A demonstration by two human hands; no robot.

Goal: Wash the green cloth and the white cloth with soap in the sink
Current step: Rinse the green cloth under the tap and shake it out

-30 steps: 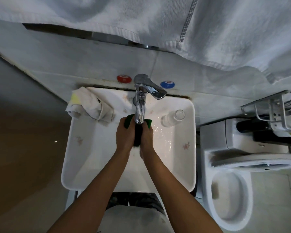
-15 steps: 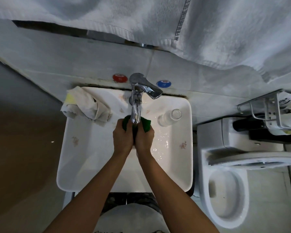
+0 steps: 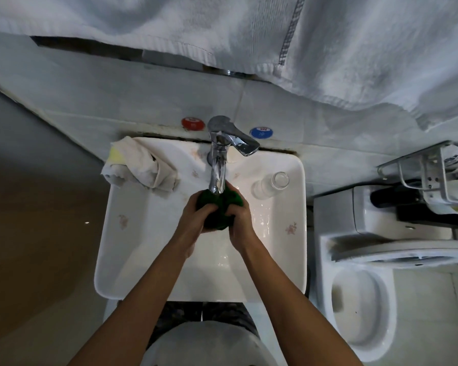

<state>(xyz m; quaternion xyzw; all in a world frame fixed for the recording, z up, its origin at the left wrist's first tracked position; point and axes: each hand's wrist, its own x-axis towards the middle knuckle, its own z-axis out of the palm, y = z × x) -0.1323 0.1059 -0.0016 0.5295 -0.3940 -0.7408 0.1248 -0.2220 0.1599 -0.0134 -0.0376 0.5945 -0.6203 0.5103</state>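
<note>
Dim, cool indoor light. The white sink (image 3: 288,260) is the brightest area, with small wet glints, and the chrome faucet (image 3: 218,165) shows glare. The left side falls into brown shadow. Wide-angle distortion bends the edges; the hanging towel (image 3: 328,43) looks soft.

- A large white terry towel (image 3: 328,43) hangs across the top of the frame.
- A red round cap (image 3: 192,123) and a blue round cap (image 3: 261,133) sit on the tiled wall, upper centre.
- A white ceramic toilet (image 3: 368,307) stands at lower right.
- A grey wire rack (image 3: 421,175) is at the right edge.
</note>
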